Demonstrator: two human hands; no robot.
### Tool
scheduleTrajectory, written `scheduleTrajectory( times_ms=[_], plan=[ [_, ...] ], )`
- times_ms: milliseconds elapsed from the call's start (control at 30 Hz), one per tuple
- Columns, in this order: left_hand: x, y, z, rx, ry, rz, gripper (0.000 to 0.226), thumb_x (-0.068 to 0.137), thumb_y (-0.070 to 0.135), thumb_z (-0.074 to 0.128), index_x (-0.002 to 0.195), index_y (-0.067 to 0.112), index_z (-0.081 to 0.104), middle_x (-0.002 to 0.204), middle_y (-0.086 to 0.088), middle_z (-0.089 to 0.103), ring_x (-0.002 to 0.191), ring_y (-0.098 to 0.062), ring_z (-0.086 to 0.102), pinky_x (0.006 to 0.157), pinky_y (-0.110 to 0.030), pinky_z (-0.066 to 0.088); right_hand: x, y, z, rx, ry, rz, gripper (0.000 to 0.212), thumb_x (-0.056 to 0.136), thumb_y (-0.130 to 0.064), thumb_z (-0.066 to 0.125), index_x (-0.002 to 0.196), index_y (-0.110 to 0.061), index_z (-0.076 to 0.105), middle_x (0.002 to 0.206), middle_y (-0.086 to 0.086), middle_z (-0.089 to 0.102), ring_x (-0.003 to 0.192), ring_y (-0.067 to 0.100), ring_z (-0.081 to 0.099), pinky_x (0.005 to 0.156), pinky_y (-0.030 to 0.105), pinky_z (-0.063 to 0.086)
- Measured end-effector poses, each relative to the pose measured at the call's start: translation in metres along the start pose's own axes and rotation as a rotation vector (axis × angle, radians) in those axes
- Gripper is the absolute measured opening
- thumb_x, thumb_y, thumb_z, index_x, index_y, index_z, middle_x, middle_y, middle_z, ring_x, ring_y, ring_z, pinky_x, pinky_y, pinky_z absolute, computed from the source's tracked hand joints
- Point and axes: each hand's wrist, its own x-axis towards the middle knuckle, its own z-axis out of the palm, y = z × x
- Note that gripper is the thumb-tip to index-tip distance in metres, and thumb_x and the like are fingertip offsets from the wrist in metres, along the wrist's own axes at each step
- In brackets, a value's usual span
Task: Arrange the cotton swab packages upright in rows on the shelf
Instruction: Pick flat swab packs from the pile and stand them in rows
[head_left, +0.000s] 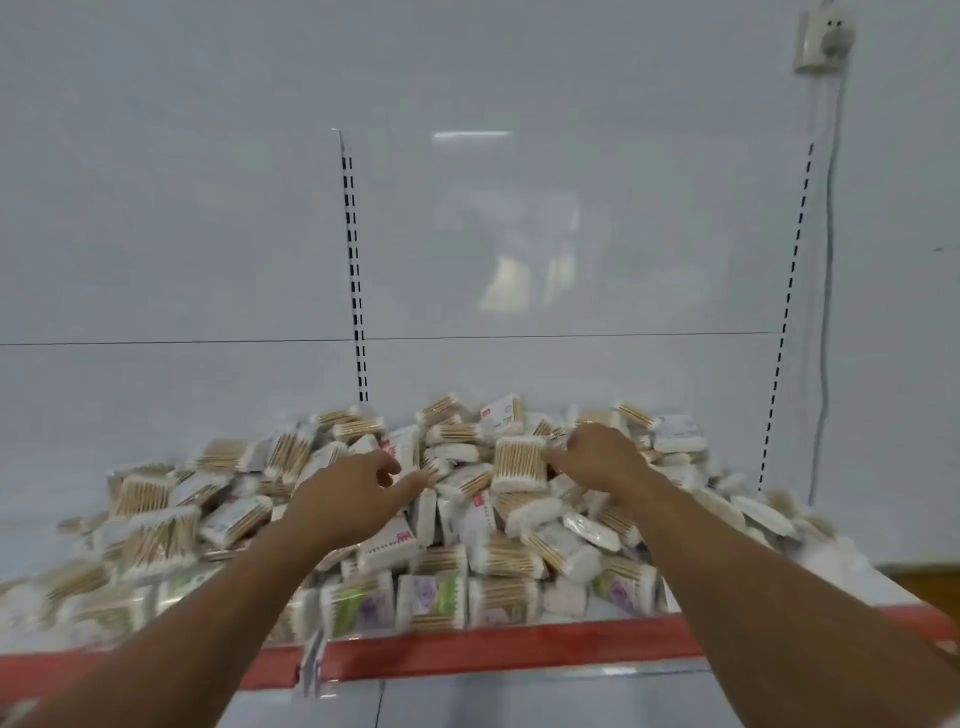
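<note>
Barely begun, I judge: a short front row (431, 597) stands upright at the shelf (519, 649) edge, while most cotton swab packages (208, 519) lie heaped behind. My right grip (597, 457) pinches a package (519, 464); my left grip (358, 483) is loosely curled and empty.

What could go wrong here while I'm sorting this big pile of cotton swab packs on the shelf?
1. The right hand seems to pinch a clear pack of wooden-stick swabs high in the loose heap of packs; lifting it may send neighbours sliding.
2. Sliding packs could topple the upright front row or spill over the shelf's red front lip.
</note>
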Motion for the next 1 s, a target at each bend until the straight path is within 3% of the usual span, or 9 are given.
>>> scheduleTrajectory(
  times_ms=[100, 300, 433, 533, 600, 667, 733, 867, 1000],
  plan=[
    [0.006, 0.016, 0.016, -0.034, -0.012, -0.037, 0.057, 0.091, 0.071, 0.043, 0.123, 0.028, 0.062, 0.112, 0.011, 0.065, 0.101, -0.011, 0.061, 0.084, -0.030, 0.049, 0.016, 0.007, 0.010, 0.140, -0.027, -0.043, 0.042, 0.086, -0.055, 0.061, 0.091, -0.014, 0.068, 0.091, 0.002, 0.068, 0.086, 0.021, 0.066, 0.073, 0.032, 0.051],
    [0.010, 0.043, 0.038, -0.141, 0.014, -0.105, 0.051, 0.091, 0.069, 0.046, 0.115, 0.030, 0.066, 0.113, 0.014, 0.065, 0.102, -0.007, 0.060, 0.090, -0.033, 0.049, 0.026, 0.014, 0.033, 0.239, -0.070, -0.057, 0.064, 0.080, -0.055, 0.069, 0.129, -0.017, 0.054, 0.126, 0.003, 0.063, 0.113, 0.025, 0.060, 0.085, 0.033, 0.048],
    [0.008, 0.058, 0.051, -0.219, 0.019, -0.115, 0.049, 0.092, 0.065, 0.049, 0.117, 0.026, 0.066, 0.111, 0.013, 0.065, 0.100, -0.005, 0.059, 0.088, -0.030, 0.048, 0.026, 0.018, 0.036, 0.520, -0.082, -0.063, 0.041, 0.083, -0.034, 0.075, 0.118, -0.019, 0.062, 0.110, -0.003, 0.068, 0.093, 0.016, 0.062, 0.077, 0.030, 0.047],
    [0.014, 0.071, 0.053, -0.352, 0.028, -0.149, 0.049, 0.093, 0.060, 0.053, 0.124, 0.024, 0.063, 0.116, 0.010, 0.064, 0.104, -0.007, 0.058, 0.085, -0.027, 0.043, 0.023, 0.023, 0.034, 0.817, -0.132, -0.050, 0.038, 0.084, -0.024, 0.076, 0.120, -0.016, 0.066, 0.109, -0.002, 0.070, 0.095, 0.016, 0.065, 0.074, 0.028, 0.048],
    [0.023, 0.084, 0.054, -0.512, 0.055, -0.171, 0.047, 0.092, 0.056, 0.059, 0.125, 0.023, 0.059, 0.115, 0.010, 0.064, 0.105, -0.007, 0.059, 0.085, -0.026, 0.043, 0.018, 0.030, 0.029, 0.966, -0.133, -0.083, 0.030, 0.084, -0.022, 0.077, 0.113, -0.014, 0.070, 0.103, 0.000, 0.072, 0.094, 0.017, 0.067, 0.074, 0.025, 0.051],
    [0.032, 0.100, 0.058, -0.749, 0.066, -0.209, 0.047, 0.089, 0.050, 0.067, 0.126, 0.023, 0.056, 0.115, 0.010, 0.063, 0.107, -0.009, 0.060, 0.090, -0.028, 0.047, 0.015, 0.038, 0.019, 1.052, -0.133, -0.143, 0.024, 0.085, -0.023, 0.076, 0.107, -0.014, 0.070, 0.097, -0.001, 0.072, 0.083, 0.011, 0.067, 0.062, 0.016, 0.048],
    [0.043, 0.114, 0.065, -0.940, 0.029, -0.247, 0.048, 0.085, 0.046, 0.073, 0.122, 0.018, 0.060, 0.118, 0.004, 0.066, 0.108, -0.015, 0.063, 0.094, -0.033, 0.051, 0.012, 0.044, 0.008, 1.058, -0.150, -0.203, 0.024, 0.085, -0.025, 0.075, 0.107, -0.017, 0.070, 0.098, -0.001, 0.072, 0.076, 0.007, 0.064, 0.056, 0.013, 0.044],
    [0.051, 0.137, 0.077, -1.110, 0.074, -0.213, 0.025, 0.092, 0.027, 0.070, 0.106, 0.007, 0.072, 0.109, -0.011, 0.073, 0.108, -0.025, 0.068, 0.092, -0.033, 0.056, 0.017, 0.058, -0.007, 0.884, -0.154, -0.283, 0.029, 0.086, -0.037, 0.074, 0.111, -0.024, 0.068, 0.104, -0.005, 0.070, 0.087, 0.008, 0.068, 0.077, 0.025, 0.055],
    [0.054, 0.148, 0.080, -1.106, 0.125, -0.209, 0.021, 0.095, 0.023, 0.066, 0.104, 0.004, 0.070, 0.112, -0.012, 0.071, 0.106, -0.022, 0.067, 0.092, -0.033, 0.055, 0.038, 0.088, -0.023, 0.563, 0.223, -0.265, 0.029, 0.087, -0.034, 0.070, 0.114, -0.026, 0.066, 0.108, -0.010, 0.067, 0.097, 0.011, 0.063, 0.088, 0.036, 0.053]
  ],
)
